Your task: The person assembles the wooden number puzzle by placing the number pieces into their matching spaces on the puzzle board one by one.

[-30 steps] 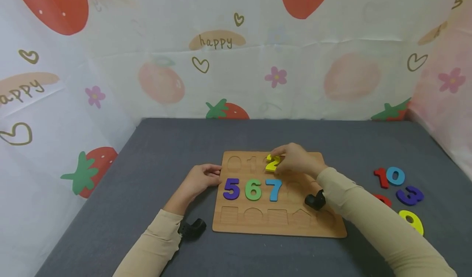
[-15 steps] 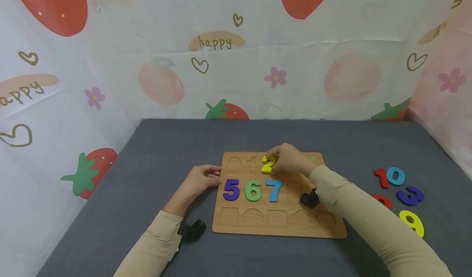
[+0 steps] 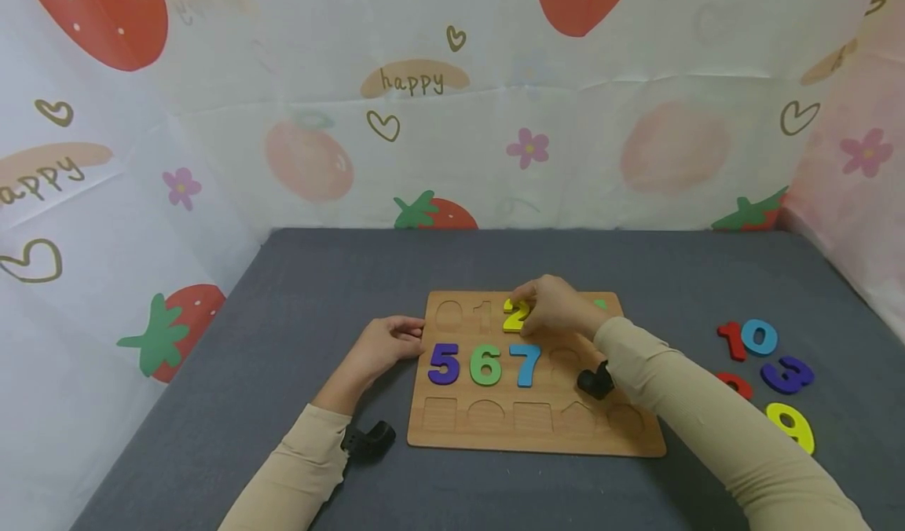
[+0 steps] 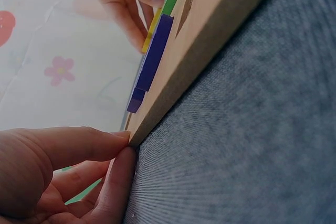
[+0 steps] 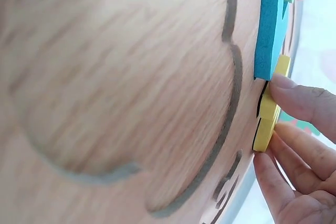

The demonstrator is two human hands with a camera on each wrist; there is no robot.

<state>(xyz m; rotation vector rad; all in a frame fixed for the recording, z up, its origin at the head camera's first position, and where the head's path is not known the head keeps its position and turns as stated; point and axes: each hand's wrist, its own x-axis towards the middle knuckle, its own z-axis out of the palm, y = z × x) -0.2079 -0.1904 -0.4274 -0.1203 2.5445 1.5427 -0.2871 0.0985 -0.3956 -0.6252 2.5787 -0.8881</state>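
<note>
On the wooden board (image 3: 533, 440), the right hand (image 3: 558, 307) pinches a thick, solid-yellow 2 (image 3: 514, 326).

In the head view, your right hand (image 3: 560, 309) covers part of the yellow 2 (image 3: 517, 319); you cannot confirm whether that piece is fully seated. Behind the same hand, only a scrap of a green piece (image 3: 600, 304) shows. Your right sleeve (image 3: 707, 415) masks a red piece (image 3: 738, 384), leaving its shape unreadable, and overlaps the yellow 9 (image 3: 802, 430). In the right wrist view, the top edge crops the blue 7 (image 5: 270, 24), and the board (image 5: 79, 77) blurs at lower left.
</note>
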